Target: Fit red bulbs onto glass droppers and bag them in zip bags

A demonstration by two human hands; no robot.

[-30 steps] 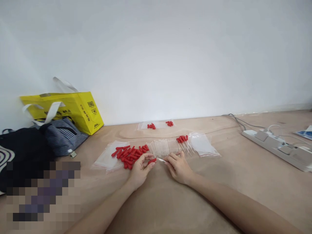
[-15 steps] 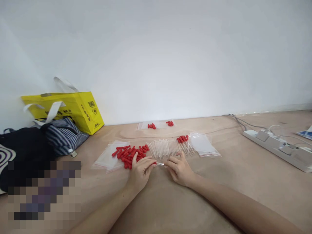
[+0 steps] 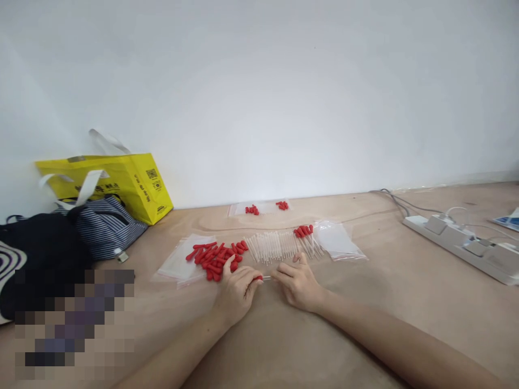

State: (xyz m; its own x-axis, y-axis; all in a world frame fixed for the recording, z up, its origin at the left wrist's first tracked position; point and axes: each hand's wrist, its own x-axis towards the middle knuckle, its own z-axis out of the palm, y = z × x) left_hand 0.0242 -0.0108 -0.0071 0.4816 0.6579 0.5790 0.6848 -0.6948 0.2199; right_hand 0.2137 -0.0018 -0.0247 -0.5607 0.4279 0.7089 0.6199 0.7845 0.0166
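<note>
My left hand (image 3: 237, 289) pinches a red rubber dropper bulb (image 3: 258, 277). In the fingers of my right hand (image 3: 297, 282) is a thin clear dropper tube (image 3: 266, 277). Tube and bulb lie in one line between my hands, low over the table; the fingers hide how far one sits in the other. Just past my left hand is a heap of loose red bulbs (image 3: 214, 261). Beyond my right hand lies a row of clear tubes (image 3: 273, 246). Several tubes at the row's right end bear red bulbs (image 3: 304, 231).
Clear zip bags lie left (image 3: 184, 259) and right (image 3: 340, 240) of the parts. Near the wall, another bag (image 3: 265, 207) has red bulbs on or in it. A yellow bag (image 3: 150, 189), striped bag (image 3: 109, 227) and black bag (image 3: 44, 248) stand left. A power strip (image 3: 462, 248) lies right.
My hands have shifted slightly nearer to me, with the bulb and tube still between them. A little less of the tube shows between my fingers. The rest looks unmoved.
</note>
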